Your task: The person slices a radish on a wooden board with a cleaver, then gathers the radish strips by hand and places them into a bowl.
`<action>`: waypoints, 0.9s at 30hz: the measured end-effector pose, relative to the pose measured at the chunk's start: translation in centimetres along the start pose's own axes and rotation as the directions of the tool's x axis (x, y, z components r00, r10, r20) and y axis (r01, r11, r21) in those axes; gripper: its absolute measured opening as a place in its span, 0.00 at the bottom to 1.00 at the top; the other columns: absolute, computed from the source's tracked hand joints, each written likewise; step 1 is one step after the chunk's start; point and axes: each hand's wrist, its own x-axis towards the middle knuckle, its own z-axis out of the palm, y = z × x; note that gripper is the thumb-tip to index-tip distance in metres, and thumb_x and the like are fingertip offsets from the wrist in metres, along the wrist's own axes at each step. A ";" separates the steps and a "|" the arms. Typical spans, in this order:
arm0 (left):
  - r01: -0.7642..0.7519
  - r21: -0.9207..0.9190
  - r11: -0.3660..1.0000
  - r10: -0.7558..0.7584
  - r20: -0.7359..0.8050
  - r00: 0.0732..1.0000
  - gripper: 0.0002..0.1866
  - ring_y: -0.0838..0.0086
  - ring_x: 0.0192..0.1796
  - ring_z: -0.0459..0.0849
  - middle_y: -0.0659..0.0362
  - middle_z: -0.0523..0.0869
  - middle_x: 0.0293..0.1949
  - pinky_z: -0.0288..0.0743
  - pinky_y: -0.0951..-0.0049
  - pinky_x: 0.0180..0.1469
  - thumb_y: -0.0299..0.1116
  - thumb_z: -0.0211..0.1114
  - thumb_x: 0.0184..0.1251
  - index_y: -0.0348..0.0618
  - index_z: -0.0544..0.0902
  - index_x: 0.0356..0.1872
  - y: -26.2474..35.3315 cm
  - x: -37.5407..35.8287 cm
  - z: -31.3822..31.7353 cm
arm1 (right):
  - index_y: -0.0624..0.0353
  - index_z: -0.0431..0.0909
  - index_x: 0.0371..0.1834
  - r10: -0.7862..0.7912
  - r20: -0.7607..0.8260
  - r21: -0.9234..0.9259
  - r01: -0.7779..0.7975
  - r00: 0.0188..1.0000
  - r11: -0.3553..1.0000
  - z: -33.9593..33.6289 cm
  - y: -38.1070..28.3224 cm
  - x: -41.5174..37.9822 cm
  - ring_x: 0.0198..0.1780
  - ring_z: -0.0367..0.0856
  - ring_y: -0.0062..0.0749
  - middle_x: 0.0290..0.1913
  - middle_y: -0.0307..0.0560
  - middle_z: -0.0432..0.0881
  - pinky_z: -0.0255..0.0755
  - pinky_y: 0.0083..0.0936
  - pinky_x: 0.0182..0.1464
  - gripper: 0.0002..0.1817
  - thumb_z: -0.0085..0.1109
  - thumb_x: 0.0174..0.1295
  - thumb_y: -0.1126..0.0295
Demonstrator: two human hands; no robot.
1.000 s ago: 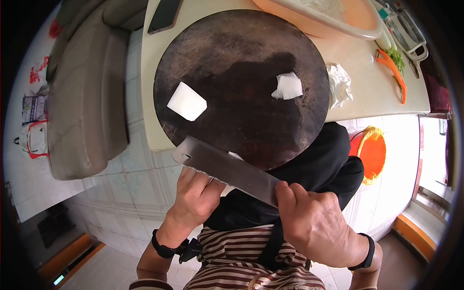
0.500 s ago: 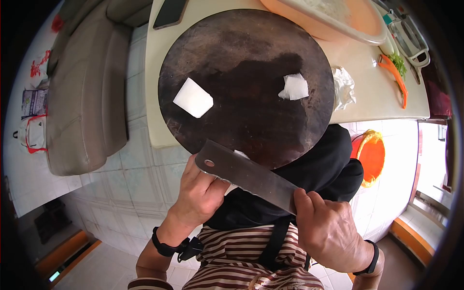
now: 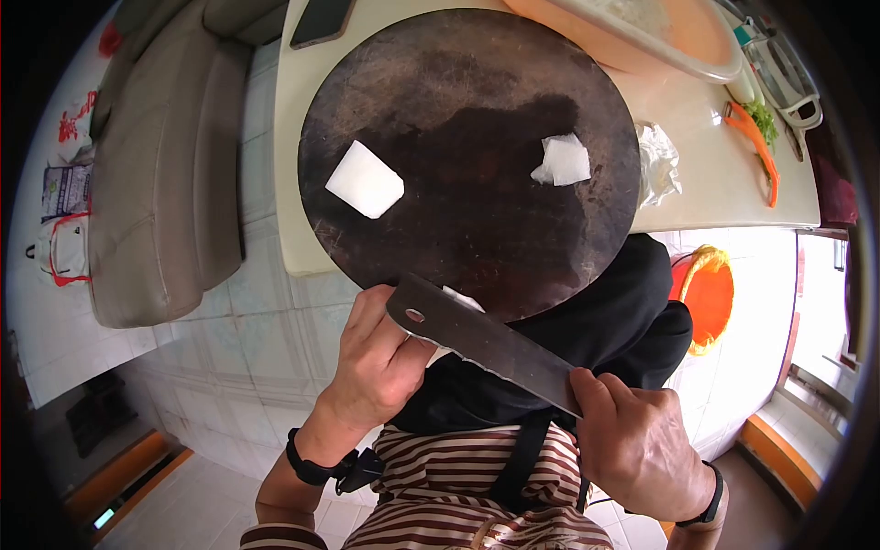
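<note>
In the head view my right hand (image 3: pixel 632 440) grips the handle end of a broad cleaver (image 3: pixel 486 344), whose blade slants over the near edge of a round dark chopping board (image 3: pixel 458 73). My left hand (image 3: pixel 380 362) has its fingers curled at the blade's far end, against a white piece (image 3: pixel 463 298) that mostly lies hidden under the cleaver. On the board's left lies a white block (image 3: pixel 365 180) with straight cut sides. Toward the right sits a smaller stack of thin white slices (image 3: pixel 563 159). Both hands are closed.
A large orange basin (image 3: pixel 632 46) with white contents stands behind the board. Crumpled foil (image 3: pixel 658 165) and an orange peeler (image 3: pixel 756 151) lie to its right. A dark flat object (image 3: pixel 321 20) rests back left. A red bin (image 3: pixel 706 298) stands on the floor.
The cleaver and my right hand have shifted slightly right and toward my body. My left hand stays nearly in place. The white pieces on the board keep their places.
</note>
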 end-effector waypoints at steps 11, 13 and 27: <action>0.000 0.067 0.998 0.000 0.004 1.000 0.11 0.56 0.44 0.82 0.53 0.83 0.40 0.77 0.57 0.47 0.20 0.68 0.42 0.34 0.86 0.32 0.3 -0.5 -0.2 | 0.77 0.73 0.38 -0.061 -0.133 -0.140 0.042 0.989 0.989 2.3 -0.4 2.3 0.20 0.81 0.32 0.25 0.49 0.75 0.72 0.26 0.18 0.15 0.58 0.47 0.80; -0.009 0.060 0.998 0.009 -0.009 1.000 0.11 0.57 0.43 0.81 0.54 0.83 0.39 0.76 0.58 0.46 0.20 0.68 0.43 0.34 0.86 0.32 0.5 0.6 -0.3 | 0.77 0.72 0.39 -0.052 -0.121 -0.048 0.046 0.991 0.998 1.8 0.3 1.8 0.20 0.80 0.35 0.26 0.50 0.74 0.72 0.27 0.19 0.15 0.58 0.47 0.80; -0.023 0.056 0.998 0.025 -0.031 0.999 0.10 0.55 0.44 0.81 0.53 0.83 0.40 0.75 0.54 0.48 0.20 0.69 0.40 0.34 0.84 0.29 0.4 0.3 0.0 | 0.78 0.71 0.42 -0.002 0.005 0.012 0.002 1.000 1.000 0.4 0.1 0.3 0.21 0.80 0.39 0.27 0.52 0.74 0.72 0.28 0.20 0.16 0.58 0.50 0.80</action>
